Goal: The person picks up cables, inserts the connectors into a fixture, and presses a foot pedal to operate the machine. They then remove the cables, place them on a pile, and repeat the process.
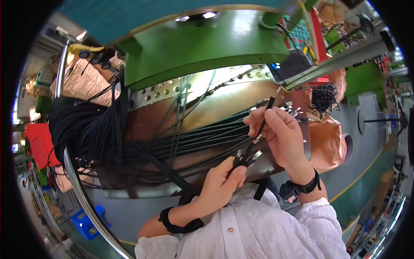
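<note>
My left hand point(223, 183) is closed round several black cables whose metal-tipped connectors point(257, 154) stick out above the thumb. To its right and higher up, my right hand point(282, 131) pinches one black cable end point(270, 103) between thumb and fingers, its connector pointing up. Beyond both hands a thick bundle of black cables point(194, 140) stretches across the brown bench top point(151, 123). Several connector ends of that bundle point(293, 108) lie just past my right hand. Where the cables in my left hand run below the fist is partly hidden.
A green machine body point(207, 43) overhangs the bench at the back. Coiled black cables point(86, 125) hang over a metal rail point(79, 185) on the left. At right stand a brown paper-lined container point(325, 144) and a metal arm point(336, 62). A blue stool point(89, 222) is on the floor.
</note>
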A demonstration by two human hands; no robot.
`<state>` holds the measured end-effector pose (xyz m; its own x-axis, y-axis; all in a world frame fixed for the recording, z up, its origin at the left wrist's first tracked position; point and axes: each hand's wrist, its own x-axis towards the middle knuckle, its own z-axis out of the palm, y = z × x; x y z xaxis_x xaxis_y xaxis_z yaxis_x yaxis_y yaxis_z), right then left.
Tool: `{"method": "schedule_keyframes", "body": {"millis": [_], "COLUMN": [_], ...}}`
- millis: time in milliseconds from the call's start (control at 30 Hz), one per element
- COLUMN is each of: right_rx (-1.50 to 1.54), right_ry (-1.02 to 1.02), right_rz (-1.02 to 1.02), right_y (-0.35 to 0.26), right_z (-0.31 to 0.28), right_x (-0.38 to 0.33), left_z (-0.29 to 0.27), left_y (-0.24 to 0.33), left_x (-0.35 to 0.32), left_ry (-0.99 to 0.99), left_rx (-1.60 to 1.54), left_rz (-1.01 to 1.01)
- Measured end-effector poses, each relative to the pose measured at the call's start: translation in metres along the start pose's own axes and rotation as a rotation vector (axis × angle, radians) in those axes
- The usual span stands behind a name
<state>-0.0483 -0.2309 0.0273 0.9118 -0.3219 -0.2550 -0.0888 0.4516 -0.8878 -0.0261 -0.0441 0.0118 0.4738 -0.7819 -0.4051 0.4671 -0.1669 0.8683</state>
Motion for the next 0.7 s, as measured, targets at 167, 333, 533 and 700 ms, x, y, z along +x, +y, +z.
{"method": "schedule_keyframes", "body": {"millis": [167,333,533,700], "right_rx": [-0.006,0.102,-1.522,-1.544], "right_ry": [-0.122,-0.406,-0.289,-0.249], "right_rz": [0.134,0.352,-0.599,-1.002], "right_y": [0.020,0.046,-0.002,0.022], "right_z": [0.032,0.055,0.027,0.008], "right_x": [0.009,0.007,0.074,0.120], "left_z": [-0.018,-0.031,-0.044,-0.041], "left_y": [-0.002,-0.004,-0.006,-0.004], "left_x": [-0.020,-0.019,-0.023,-0.019], "left_ry": [0.112,0.157,0.176,0.155], "left_rx": [-0.177,-0.403,-0.525,-0.559], "left_rz": [0.023,0.202,0.088,0.041]}}
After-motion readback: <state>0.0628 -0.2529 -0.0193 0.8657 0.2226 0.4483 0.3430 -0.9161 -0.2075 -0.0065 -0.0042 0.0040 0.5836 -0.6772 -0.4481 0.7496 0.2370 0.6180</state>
